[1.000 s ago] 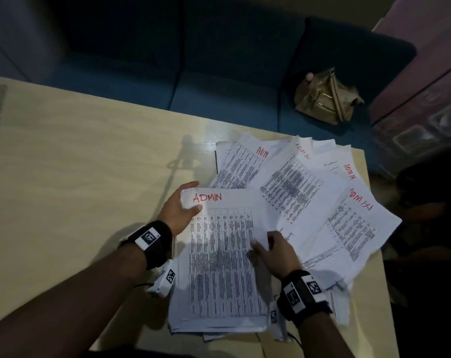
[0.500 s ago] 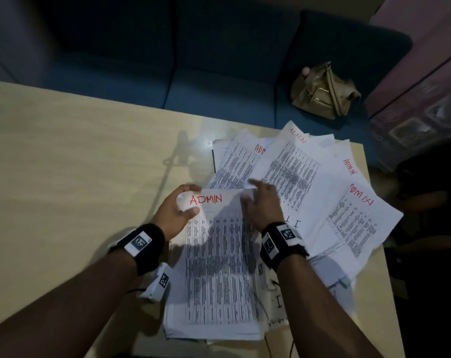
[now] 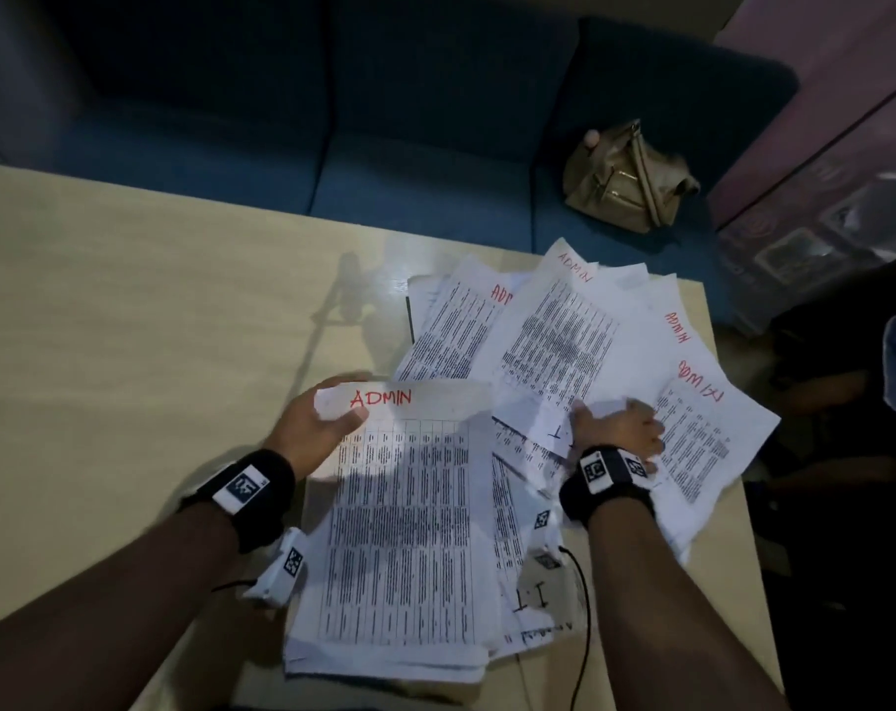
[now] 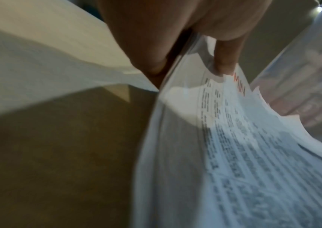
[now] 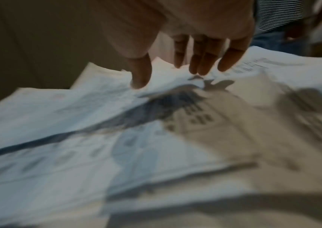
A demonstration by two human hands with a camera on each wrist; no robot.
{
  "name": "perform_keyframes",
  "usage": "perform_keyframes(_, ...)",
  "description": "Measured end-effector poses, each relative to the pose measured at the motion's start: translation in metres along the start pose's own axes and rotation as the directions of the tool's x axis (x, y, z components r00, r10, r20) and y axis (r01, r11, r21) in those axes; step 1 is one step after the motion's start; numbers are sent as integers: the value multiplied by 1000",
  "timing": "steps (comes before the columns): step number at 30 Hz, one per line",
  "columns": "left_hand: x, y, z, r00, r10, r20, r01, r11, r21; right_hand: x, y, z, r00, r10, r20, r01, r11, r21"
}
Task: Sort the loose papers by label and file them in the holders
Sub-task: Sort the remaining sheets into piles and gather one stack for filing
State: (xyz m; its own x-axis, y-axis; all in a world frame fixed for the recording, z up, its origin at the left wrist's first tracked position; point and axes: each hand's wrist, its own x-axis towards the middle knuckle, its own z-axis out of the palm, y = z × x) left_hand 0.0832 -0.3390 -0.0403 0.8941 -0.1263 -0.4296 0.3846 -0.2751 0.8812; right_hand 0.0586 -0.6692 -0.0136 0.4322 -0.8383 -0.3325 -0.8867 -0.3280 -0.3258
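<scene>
A stack of printed sheets topped by one marked ADMIN (image 3: 400, 515) lies near the table's front edge. My left hand (image 3: 315, 428) grips its top left corner, thumb on top; the left wrist view shows the thumb (image 4: 226, 57) pressing the ADMIN stack (image 4: 244, 154). To the right, loose papers (image 3: 564, 341) fan out, several marked ADMIN in red, and sheets marked I.T (image 3: 536, 597) show beneath. My right hand (image 3: 618, 428) lies among the fanned sheets. In the right wrist view its fingers (image 5: 201, 61) point straight down onto the loose papers (image 5: 117, 123). No holders are in view.
The pale wooden table (image 3: 153, 325) stretches bare to the left. A dark blue sofa (image 3: 384, 120) runs behind it with a tan handbag (image 3: 625, 179) on the seat. A person sits off the table's right edge (image 5: 277, 18).
My right hand has moved from the top of the ADMIN stack out to the right, into the fanned papers. The left hand keeps its grip on the stack's corner.
</scene>
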Motion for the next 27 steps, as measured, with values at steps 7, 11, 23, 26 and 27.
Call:
perform_keyframes(7,1,-11,-2,991,-112,72,102,986,130,17,25,0,997,32,70,-50,962,267)
perform_keyframes(11,-1,-6,-2,995,-89,-43,94,988,119,13,34,-23,998,-64,-27,70,909,411)
perform_keyframes(23,-2,17,6,977,-139,-164,128,989,-77,-10,53,-60,903,-424,63,353,819,452)
perform_keyframes(26,-2,22,13,973,-146,-180,116,979,-170,-40,56,-21,858,-454,243,314,835,453)
perform_keyframes(27,-3,23,14,971,-154,-184,115,972,-206,-49,58,-8,830,-473,295,318,837,446)
